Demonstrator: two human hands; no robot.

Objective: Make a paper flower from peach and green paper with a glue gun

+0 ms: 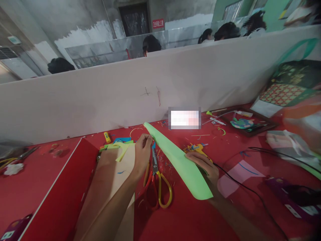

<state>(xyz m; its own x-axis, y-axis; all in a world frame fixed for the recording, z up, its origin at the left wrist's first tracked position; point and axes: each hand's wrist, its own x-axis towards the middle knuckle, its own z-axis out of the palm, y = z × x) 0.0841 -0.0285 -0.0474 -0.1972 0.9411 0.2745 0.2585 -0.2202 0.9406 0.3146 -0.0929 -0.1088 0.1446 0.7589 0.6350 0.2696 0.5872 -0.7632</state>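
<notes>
A sheet of light green paper (173, 150), rolled into a long narrow shape, slants across the middle of the head view. My left hand (143, 150) pinches the paper's left edge near its far end. Around the near half, my right hand (204, 164) grips from the right, with some fingers hidden behind the sheet. Scissors (165, 202) with a yellow loop and a red loop lie beneath, beside my left wrist. A yellow glue gun (200, 149) rests just beyond my right hand, its black cord trailing right.
A brown board (105, 187) and a red panel (57, 190) lie left. Pink paper (238, 179) and a framed tray (263, 129) are right. Small scraps litter the red table. A white partition (100, 100) stands behind, with several people's heads beyond.
</notes>
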